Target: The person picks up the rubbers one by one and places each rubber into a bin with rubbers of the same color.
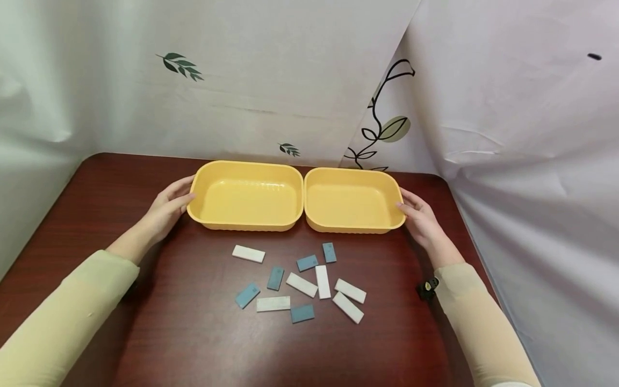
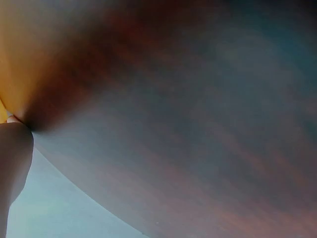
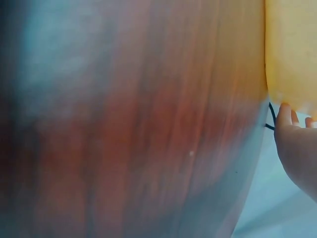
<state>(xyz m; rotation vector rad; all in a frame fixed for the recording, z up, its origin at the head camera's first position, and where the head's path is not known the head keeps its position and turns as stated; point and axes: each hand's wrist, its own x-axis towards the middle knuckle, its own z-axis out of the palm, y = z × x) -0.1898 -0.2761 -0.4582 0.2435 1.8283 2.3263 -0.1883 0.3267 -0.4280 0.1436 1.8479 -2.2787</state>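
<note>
Two yellow plastic basins stand end to end, touching, at the far side of the table. My left hand [image 1: 166,207] holds the outer end of the left basin [image 1: 246,223], thumb at the rim. At the other outer end, my right hand [image 1: 419,217] holds the right basin [image 1: 353,226], its thumb over the rim and fingers against the outer wall. Both basins are empty. The right wrist view shows fingertips [image 3: 285,114] touching the yellow wall. Only a bit of the hand [image 2: 15,153] and a yellow edge appear in the left wrist view.
Nearer me on the dark red-brown table [image 1: 208,344] lie several flat white blocks [image 1: 273,304] and several blue blocks [image 1: 302,313], scattered loosely. A pale curtain [image 1: 271,70] with leaf prints hangs right behind the basins. More pale sheeting [image 1: 541,161] hangs along the right edge.
</note>
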